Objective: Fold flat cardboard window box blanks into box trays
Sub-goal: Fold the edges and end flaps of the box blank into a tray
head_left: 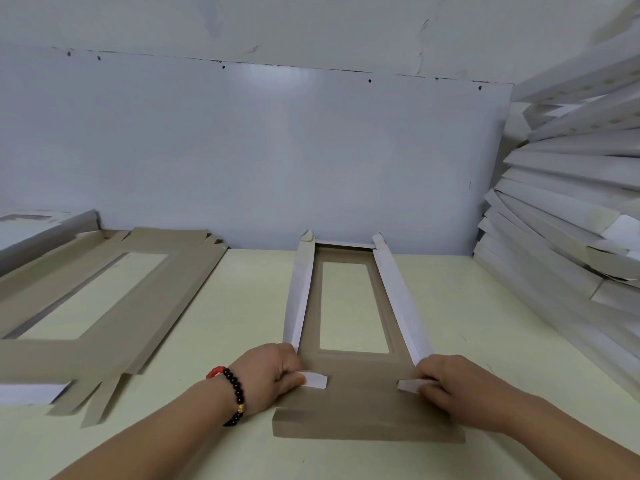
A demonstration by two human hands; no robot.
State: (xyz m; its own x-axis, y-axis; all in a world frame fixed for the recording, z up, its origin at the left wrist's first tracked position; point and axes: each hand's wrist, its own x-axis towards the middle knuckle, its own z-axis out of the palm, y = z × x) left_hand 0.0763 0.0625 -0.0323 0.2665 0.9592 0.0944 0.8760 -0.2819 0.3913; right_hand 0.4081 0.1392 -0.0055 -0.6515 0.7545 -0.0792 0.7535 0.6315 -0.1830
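Window box blank [349,386] lies on the table [221,306] straight ahead, half formed: both long side walls up, far end raised, near end flap flat. Left hand [273,374] and right hand [450,382] each pinch a white corner tab at its near corners. Flat blanks [114,289] wait left; finished trays [561,216] stacked right.

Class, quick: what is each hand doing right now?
Left hand: pinches the left corner tab of the box blank.
Right hand: pinches the right corner tab.
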